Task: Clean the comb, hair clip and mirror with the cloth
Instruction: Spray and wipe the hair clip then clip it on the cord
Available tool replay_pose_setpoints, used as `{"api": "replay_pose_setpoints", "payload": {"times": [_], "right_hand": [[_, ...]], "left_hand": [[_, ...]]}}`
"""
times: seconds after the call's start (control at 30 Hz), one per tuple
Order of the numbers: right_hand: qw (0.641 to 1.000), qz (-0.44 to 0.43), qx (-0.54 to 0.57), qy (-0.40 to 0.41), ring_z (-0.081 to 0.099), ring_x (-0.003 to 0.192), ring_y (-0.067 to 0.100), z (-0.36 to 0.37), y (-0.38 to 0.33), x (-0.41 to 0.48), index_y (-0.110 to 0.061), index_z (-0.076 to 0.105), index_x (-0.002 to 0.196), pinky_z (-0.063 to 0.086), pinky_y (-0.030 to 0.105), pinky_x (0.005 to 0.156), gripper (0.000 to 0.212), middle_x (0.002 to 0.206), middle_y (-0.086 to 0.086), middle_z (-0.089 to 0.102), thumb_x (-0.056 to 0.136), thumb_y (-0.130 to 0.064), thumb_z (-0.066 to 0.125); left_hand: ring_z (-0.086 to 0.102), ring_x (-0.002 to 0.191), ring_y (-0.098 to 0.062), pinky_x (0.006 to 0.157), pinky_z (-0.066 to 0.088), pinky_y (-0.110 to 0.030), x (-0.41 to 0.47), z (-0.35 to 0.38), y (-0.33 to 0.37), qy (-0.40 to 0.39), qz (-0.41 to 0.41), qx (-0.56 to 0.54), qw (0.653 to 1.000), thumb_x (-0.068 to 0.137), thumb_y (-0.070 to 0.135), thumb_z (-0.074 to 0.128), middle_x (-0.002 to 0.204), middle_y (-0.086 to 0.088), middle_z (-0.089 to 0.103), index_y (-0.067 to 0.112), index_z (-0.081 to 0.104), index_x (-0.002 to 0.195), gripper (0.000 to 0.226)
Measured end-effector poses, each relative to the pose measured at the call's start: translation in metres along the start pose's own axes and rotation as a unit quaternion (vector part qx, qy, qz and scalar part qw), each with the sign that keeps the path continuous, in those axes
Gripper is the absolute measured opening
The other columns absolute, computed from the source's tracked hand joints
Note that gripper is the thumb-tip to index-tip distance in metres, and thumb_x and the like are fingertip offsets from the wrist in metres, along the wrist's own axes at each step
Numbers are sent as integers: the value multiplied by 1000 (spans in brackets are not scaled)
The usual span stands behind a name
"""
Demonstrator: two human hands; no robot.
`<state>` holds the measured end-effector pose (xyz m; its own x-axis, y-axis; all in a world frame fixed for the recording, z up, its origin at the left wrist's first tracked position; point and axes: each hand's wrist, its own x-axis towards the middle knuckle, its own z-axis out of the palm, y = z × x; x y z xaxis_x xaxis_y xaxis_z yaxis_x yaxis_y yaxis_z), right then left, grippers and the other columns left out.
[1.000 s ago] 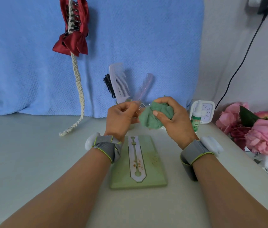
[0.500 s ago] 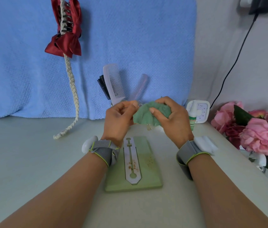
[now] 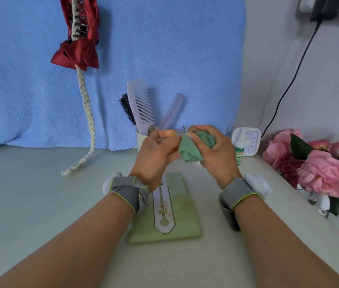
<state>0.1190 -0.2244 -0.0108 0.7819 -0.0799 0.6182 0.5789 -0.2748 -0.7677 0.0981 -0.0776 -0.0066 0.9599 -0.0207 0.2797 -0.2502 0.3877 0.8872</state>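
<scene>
Green cloth [image 3: 193,148] bunched in right hand [image 3: 216,154] grip, touching left hand [image 3: 156,154] pinching something small.

A blue towel [image 3: 164,48] hangs behind the tabletop [image 3: 29,204]. On the towel hangs a red bow [image 3: 77,53], and a pale braid [image 3: 85,104] goes down from it; the end of the braid lies on the tabletop. A small white timer [image 3: 251,140] stands near the wall at the right, with a small bottle [image 3: 238,148] just before it. Pink flowers [image 3: 326,173] are at the right edge. A black cable [image 3: 289,80] runs down the wall behind the timer.
</scene>
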Motion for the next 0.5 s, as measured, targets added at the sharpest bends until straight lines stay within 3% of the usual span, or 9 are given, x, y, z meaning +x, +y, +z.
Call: {"api": "replay_pose_setpoints", "payload": {"times": [0.07,0.13,0.27,0.37,0.5], "right_hand": [[1000,-25,-3,10,67,95,3,-1,0,1,-26,72,104,54,25,85,18,101,-12,73,87,-32,71],[1000,-26,-12,10,67,96,5,-1,2,2,-28,71,108,54,27,88,17,103,-10,73,92,-30,64],[998,29,52,17,66,84,15,0,7,5,-32,70,110,53,33,68,23,103,2,73,97,-25,52],[996,49,58,43,69,88,21,5,5,3,-27,69,113,57,33,57,20,104,1,71,99,-25,54],[979,7,-148,142,67,75,27,4,5,2,-25,62,104,57,45,71,31,84,-3,67,95,-51,49]], "left_hand": [[67,76,-15,78,58,-29,2,-1,1,-9,-14,10,1000,93,5,56,79,-5,66,5,50,107,15],[69,82,-21,76,58,-30,3,-3,2,-11,-21,2,1000,94,7,57,91,-11,71,4,51,108,16],[67,103,-33,91,56,-39,4,-6,3,-23,-30,-36,999,97,13,52,116,-23,67,-8,54,122,32],[69,99,-28,89,57,-35,4,-6,2,-4,-19,-48,999,100,12,47,117,-22,67,-9,55,124,33],[65,109,-33,95,54,-36,9,-10,2,42,-6,-84,996,100,8,46,121,-24,64,-12,51,124,32]]}}
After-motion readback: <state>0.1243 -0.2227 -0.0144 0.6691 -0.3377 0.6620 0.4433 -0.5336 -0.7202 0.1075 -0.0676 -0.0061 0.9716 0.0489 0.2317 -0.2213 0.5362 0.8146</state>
